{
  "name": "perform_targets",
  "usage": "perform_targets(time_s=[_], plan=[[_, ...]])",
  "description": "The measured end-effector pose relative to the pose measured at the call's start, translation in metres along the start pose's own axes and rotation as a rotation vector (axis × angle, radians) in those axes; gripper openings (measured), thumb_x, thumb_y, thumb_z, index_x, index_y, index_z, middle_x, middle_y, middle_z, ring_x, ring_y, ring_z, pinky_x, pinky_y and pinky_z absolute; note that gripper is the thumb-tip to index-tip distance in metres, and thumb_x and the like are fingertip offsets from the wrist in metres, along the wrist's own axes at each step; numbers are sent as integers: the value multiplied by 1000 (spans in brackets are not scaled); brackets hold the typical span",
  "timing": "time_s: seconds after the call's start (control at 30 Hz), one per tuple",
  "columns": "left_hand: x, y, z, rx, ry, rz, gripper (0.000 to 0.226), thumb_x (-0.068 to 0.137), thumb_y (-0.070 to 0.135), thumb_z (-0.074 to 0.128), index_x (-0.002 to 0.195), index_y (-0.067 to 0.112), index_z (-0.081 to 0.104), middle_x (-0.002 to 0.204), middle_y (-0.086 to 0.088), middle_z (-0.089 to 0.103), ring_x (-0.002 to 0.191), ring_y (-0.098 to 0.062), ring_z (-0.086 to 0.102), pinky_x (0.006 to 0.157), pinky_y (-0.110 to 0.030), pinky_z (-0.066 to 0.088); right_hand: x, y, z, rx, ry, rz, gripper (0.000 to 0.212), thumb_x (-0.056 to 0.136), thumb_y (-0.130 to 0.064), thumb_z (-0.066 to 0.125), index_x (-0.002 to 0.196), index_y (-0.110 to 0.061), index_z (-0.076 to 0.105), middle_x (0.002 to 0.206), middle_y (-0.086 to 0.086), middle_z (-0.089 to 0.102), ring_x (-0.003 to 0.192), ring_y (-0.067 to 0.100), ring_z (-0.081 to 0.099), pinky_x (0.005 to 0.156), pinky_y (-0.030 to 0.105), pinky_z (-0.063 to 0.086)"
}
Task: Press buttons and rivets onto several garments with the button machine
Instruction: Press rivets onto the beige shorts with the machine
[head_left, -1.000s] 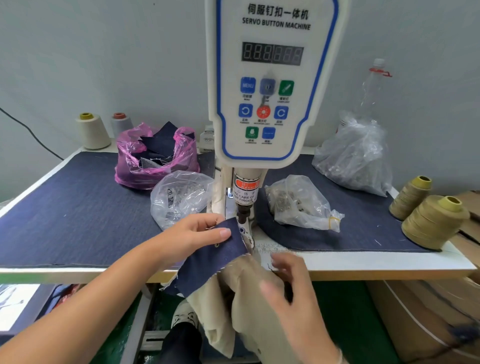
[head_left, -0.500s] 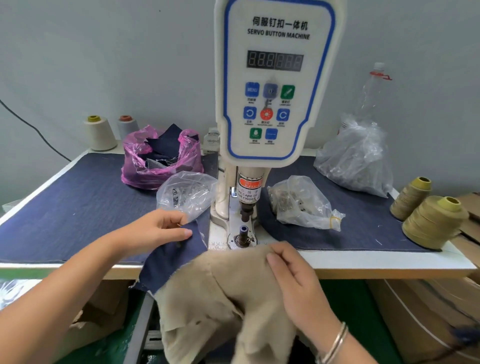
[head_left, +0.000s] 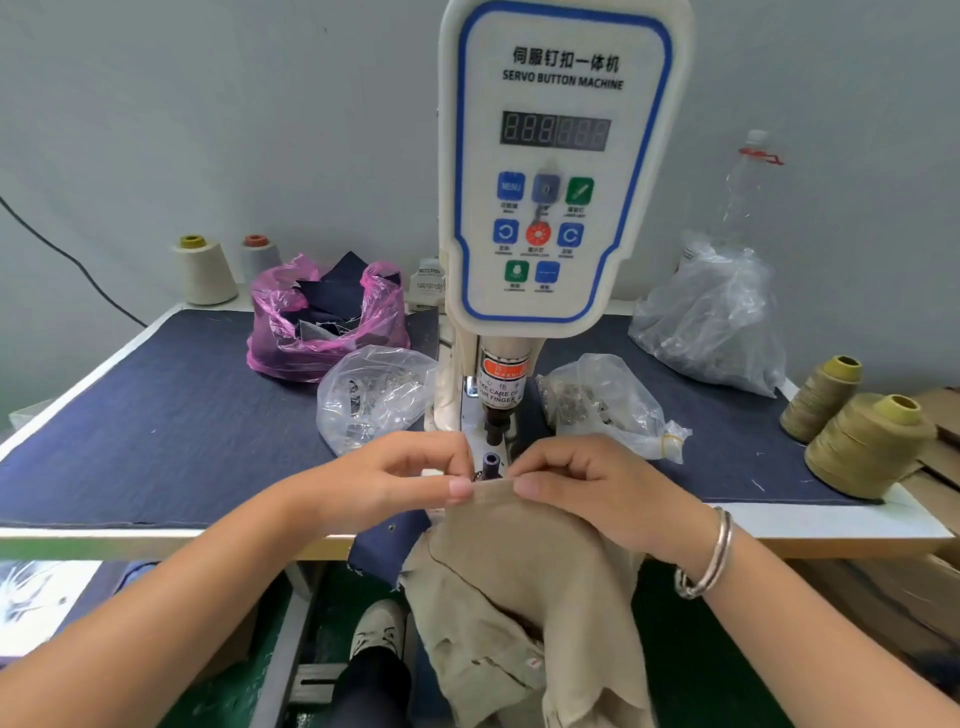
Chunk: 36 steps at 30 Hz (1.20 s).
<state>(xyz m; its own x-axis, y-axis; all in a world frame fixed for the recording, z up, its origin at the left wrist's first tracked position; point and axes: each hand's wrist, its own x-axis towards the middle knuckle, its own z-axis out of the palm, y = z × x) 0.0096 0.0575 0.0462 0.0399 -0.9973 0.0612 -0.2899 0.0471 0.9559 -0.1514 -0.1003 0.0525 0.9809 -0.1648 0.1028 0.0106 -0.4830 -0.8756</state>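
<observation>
Nearest, the beige garment (head_left: 524, 587) hangs off the table (head_left: 831, 525) edge in loose folds, clearly soft and light, the sort of cloth that sags unless held taut. Up at its top edge both hands are at work: the left hand (head_left: 395, 480) pinches the hem with thumb and curled fingers, and the right hand (head_left: 582, 483) pinches it just across. Between them sits the die (head_left: 491, 462), right at the hem, with the punch (head_left: 496, 423) hanging above. Best grip looks like exactly this, close either side of the spot, fingers kept clear. Behind, bags of fasteners (head_left: 374, 395) flank the machine (head_left: 563, 171).
</observation>
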Motion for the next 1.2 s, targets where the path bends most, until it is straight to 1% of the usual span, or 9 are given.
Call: perform_targets(time_s=[0.17,0.3,0.43,0.57,0.63,0.7,0.83,1.0,1.2], plan=[[-6,-9,-12,-195,161,32,22,85,22,55,64,26,52,69,0,45,67,-14,41,62,-22,35,-15,22,-24,3,-207,192,13,92,-17,61,83,-25,67,75,-16,66,71,-5,58,68,10,44],[-16,-33,-43,-2,262,-99,21,86,26,53,66,22,51,66,7,42,63,-7,38,60,-16,34,-26,48,-54,-58,-85,302,8,91,-19,62,91,-17,70,85,-9,71,81,1,64,75,10,45],[-8,-63,-48,80,308,-185,30,93,35,58,73,15,49,65,12,42,62,-4,37,58,-15,31,-14,63,-57,-184,-52,320,11,91,-22,62,95,-28,70,91,-15,71,87,-1,65,79,11,48],[-6,-85,-52,95,380,-251,26,99,26,53,75,16,51,66,8,45,62,-7,39,58,-18,32,-3,75,-76,-342,399,255,11,89,-27,62,83,-33,70,71,-12,68,71,2,62,63,12,44],[-7,-93,-49,67,390,-276,24,99,20,52,75,14,53,64,9,48,61,-6,41,58,-16,35,3,82,-89,-507,569,292,12,89,-29,61,80,-33,68,72,-11,67,72,10,60,64,21,47],[-7,-97,-45,49,423,-281,22,97,16,55,75,11,55,63,8,50,61,-6,44,58,-14,37,12,90,-94,-733,493,390,14,92,-32,57,89,-33,70,83,-8,69,79,14,61,70,31,50],[-7,-101,-40,61,495,-261,21,95,12,59,75,5,58,65,2,55,62,-8,48,61,-15,39,33,99,-91,-1090,301,437,26,95,-33,46,106,-40,68,98,-2,68,86,23,62,64,28,44],[-5,-102,-43,36,494,-263,20,94,10,60,74,6,60,62,5,57,59,-5,51,58,-13,41,51,103,-85,-1249,214,467,31,95,-30,40,105,-35,69,99,5,65,85,28,62,65,29,42],[-5,-105,-41,56,529,-246,22,93,9,61,71,5,59,59,5,57,56,-5,50,57,-13,40,59,99,-77,-1268,180,531,24,93,-24,45,97,-19,68,82,2,52,71,25,50,64,29,39]])
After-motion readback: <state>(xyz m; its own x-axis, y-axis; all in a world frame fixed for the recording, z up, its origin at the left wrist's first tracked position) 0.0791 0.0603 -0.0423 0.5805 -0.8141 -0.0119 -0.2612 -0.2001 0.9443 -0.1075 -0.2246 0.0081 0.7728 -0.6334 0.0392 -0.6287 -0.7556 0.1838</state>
